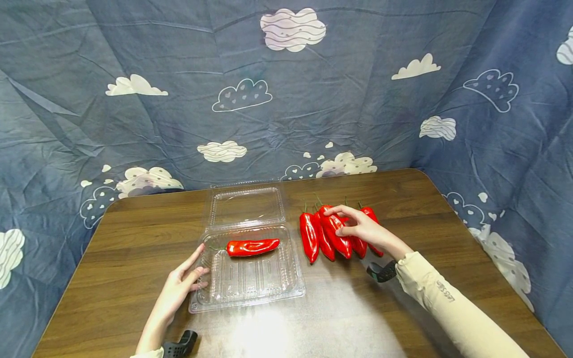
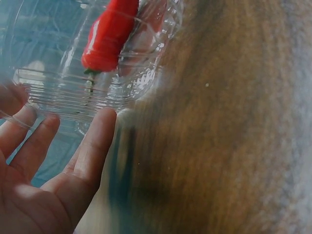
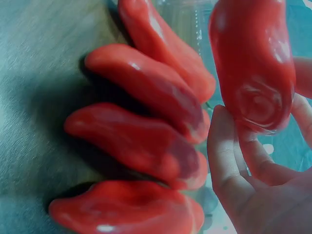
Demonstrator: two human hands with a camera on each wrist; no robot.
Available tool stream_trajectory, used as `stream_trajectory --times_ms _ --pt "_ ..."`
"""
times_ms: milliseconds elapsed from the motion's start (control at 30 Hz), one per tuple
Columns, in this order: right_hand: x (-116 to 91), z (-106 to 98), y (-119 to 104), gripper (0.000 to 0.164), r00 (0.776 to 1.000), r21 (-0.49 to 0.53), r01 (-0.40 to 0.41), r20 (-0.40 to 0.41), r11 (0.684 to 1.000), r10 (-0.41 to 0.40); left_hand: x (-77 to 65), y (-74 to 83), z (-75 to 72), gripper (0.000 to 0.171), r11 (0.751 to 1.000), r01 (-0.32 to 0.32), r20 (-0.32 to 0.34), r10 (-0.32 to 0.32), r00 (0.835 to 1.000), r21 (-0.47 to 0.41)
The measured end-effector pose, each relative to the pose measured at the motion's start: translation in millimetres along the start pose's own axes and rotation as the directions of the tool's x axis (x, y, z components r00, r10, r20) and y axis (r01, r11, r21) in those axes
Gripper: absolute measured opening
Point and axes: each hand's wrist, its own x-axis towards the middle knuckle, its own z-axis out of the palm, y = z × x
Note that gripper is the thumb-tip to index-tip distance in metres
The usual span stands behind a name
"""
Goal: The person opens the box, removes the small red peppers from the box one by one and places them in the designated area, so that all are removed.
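A clear plastic clamshell box [image 1: 248,291] lies on the table with its lid [image 1: 246,206] folded back. One red pepper [image 1: 252,247] lies crosswise in the base, its green stem toward the left. At the box's left edge is my left hand [image 1: 176,286]; its fairly straight fingers [image 2: 97,144] touch the ribbed side wall. My right hand [image 1: 364,228] grips a red pepper [image 3: 253,58] between thumb and fingers, raised above the others. Several more red peppers [image 1: 309,237] lie side by side under and around it, stems pointing away from me.
The brown wooden table [image 1: 130,258] ends at a dark blue cloth [image 1: 188,124] with cloud prints, hung behind and along the sides. Black wrist devices [image 1: 382,271] sit on both wrists. Bright glare covers the table's front middle.
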Motion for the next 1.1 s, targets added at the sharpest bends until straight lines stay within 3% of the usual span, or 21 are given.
stream_trajectory --times_ms 533,1100 --pt "-13.2 -12.1 15.7 0.051 1.000 0.019 0.011 -0.030 1.000 -0.011 -0.9 -0.5 0.3 0.051 1.000 -0.003 -0.011 0.004 1.000 0.016" --pt "-22.6 -24.8 23.9 0.050 0.996 0.093 -0.048 -0.073 0.995 0.055 0.1 -2.0 -0.3 0.051 1.000 -0.009 -0.007 0.009 1.000 0.001"
